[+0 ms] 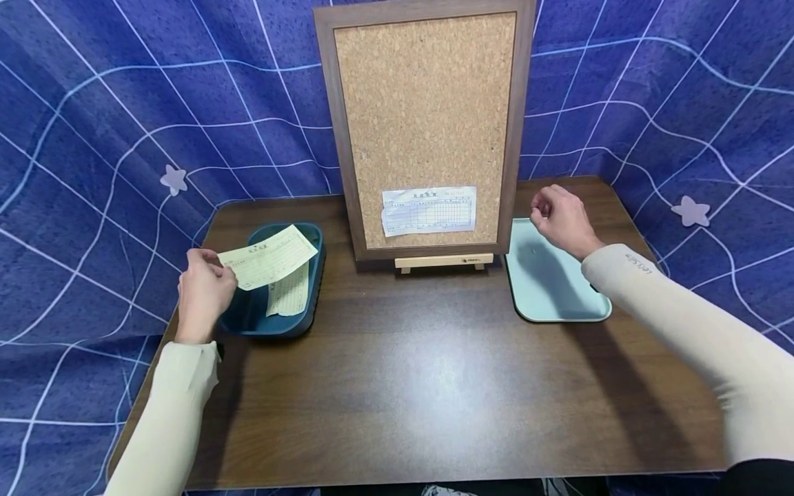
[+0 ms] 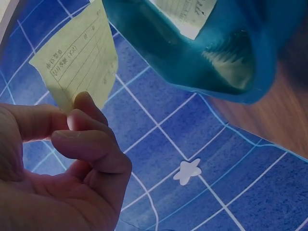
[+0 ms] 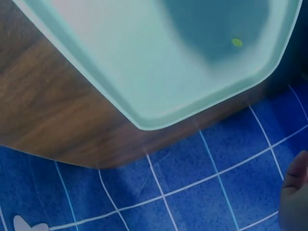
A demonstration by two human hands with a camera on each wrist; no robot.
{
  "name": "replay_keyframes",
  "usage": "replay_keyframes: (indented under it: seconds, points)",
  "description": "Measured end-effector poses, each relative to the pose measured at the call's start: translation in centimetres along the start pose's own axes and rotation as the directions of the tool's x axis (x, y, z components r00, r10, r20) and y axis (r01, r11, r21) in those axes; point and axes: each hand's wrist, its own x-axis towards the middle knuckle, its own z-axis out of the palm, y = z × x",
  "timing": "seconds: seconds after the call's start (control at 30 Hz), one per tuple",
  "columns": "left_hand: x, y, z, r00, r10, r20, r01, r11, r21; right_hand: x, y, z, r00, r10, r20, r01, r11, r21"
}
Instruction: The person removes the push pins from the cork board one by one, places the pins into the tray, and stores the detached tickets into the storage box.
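Observation:
My left hand [image 1: 205, 286] pinches a pale yellow printed slip [image 1: 269, 258] by its edge, above a dark blue bin [image 1: 304, 320]. In the left wrist view the slip [image 2: 79, 60] shows ruled lines and printed characters, with thumb and fingertips at its lower edge. Another yellow slip [image 1: 290, 295] lies in the bin. Over a pale green tray [image 1: 527, 303] hovers my right hand [image 1: 566, 219], fingers curled and fingertips close together; whether anything small is between them is hidden. A tiny yellow-green object [image 3: 237, 42] lies on the tray.
A framed cork board [image 1: 428, 103] stands on a small wooden easel [image 1: 444, 262] at the back middle. A white and blue form [image 1: 429, 210] is on its lower part. Blue curtain [image 1: 248, 158] surrounds the brown table [image 1: 397, 386] behind and at the sides.

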Motion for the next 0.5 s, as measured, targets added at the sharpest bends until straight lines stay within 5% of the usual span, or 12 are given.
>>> replay_keyframes:
  seconds: [0.27, 0.5]
  points:
    - [-0.3, -0.7, -0.1, 0.999, 0.052, 0.000, -0.052, 0.998, 0.021, -1.1, 0.3, 0.5, 0.976, 0.084, 0.200, -0.086, 0.996, 0.004]
    - [-0.5, -1.2, 0.1, 0.993, 0.107, 0.044, -0.110, 0.992, 0.068, -1.5, 0.5, 0.8, 0.960, 0.111, 0.257, -0.113, 0.994, -0.007]
